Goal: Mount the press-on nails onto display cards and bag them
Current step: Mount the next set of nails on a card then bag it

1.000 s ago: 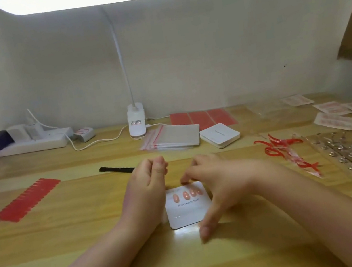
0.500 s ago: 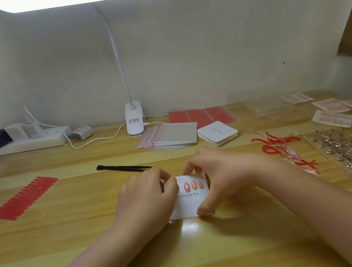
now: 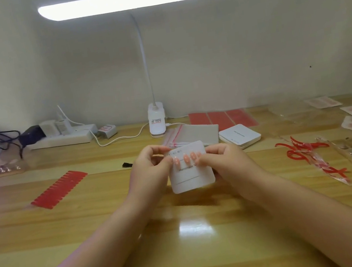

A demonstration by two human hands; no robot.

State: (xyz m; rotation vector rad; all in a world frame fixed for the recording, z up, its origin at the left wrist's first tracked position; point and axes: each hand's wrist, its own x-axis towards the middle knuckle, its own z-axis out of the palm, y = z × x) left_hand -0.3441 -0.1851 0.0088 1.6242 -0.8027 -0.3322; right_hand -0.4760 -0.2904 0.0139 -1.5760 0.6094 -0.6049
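Far L on surface point(image 3: 48, 236): red strip sheet point(image 3: 59, 189), power strip point(image 3: 62, 139) at back. Centre: L hand point(image 3: 151, 172) grip pinching L edge of display card point(image 3: 190, 168), thumb on front near top. Card held upright, off surface, w/ row of pink press-on nails point(image 3: 186, 158) across upper part. R hand point(image 3: 224, 162) grip pinching R edge, thumb on nails. Behind: lamp base point(image 3: 157, 122), zip bags point(image 3: 191, 134), white card stack point(image 3: 239, 136). Far R: red scraps point(image 3: 306, 153).
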